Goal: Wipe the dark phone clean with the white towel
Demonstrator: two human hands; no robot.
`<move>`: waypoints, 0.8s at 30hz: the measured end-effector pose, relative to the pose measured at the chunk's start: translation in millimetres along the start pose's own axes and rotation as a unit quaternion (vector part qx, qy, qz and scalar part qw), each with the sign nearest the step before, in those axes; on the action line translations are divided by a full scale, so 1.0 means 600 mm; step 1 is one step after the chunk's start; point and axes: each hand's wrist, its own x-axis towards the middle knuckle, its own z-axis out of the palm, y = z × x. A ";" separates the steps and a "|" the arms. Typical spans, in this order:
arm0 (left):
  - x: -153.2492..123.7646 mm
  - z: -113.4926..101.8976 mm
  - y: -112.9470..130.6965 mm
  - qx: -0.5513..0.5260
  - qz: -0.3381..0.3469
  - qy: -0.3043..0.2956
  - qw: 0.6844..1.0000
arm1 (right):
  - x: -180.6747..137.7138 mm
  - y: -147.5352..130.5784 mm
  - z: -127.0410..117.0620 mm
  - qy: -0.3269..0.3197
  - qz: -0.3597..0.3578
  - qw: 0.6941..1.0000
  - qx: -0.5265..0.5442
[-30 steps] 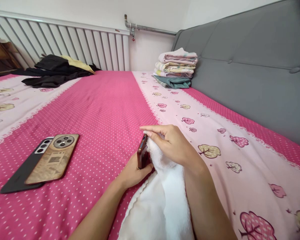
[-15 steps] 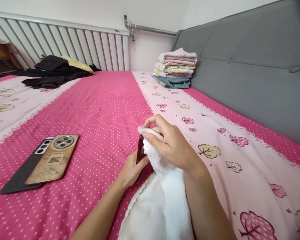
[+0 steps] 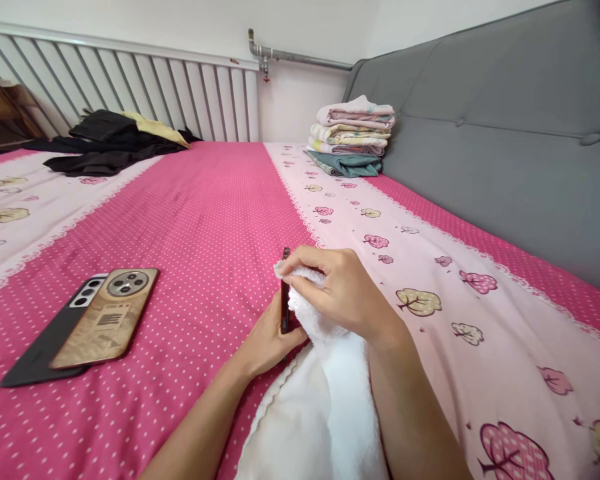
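Note:
My left hand point(image 3: 270, 340) is closed around a dark reddish phone point(image 3: 285, 300), which stands on edge so that mainly its narrow side shows. Pinched between the thumb and fingers of my right hand point(image 3: 337, 287) is a corner of a white fluffy cloth point(image 3: 337, 377). That corner is against the phone's upper part. The rest of the cloth hangs down toward me along my right forearm. The phone's far face and most of my left fingers are hidden.
To the left, a marbled gold phone point(image 3: 107, 320) overlaps a dark grey phone point(image 3: 40, 353) on the pink bedspread point(image 3: 205, 213). Folded fabrics point(image 3: 353, 137) are stacked by the grey headboard point(image 3: 490, 127). Dark clothes point(image 3: 115, 143) lie near the white radiator point(image 3: 145, 87).
The phone has turned more upright and edge-on, its top now showing above the cloth. My left hand has shifted slightly right, and the right hand's pinched corner has slid down a little.

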 end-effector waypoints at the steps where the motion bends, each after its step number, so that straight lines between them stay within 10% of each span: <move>1: 0.001 0.000 -0.001 0.000 0.003 -0.005 1.000 | 0.000 0.002 0.001 -0.004 0.003 1.000 -0.008; 14: 0.011 -0.001 0.000 0.002 0.013 -0.021 1.000 | 0.005 0.034 0.020 -0.147 0.031 0.989 0.009; 24: 0.003 -0.002 -0.010 0.076 0.001 -0.003 0.997 | 0.011 0.026 0.020 0.014 0.003 1.000 0.016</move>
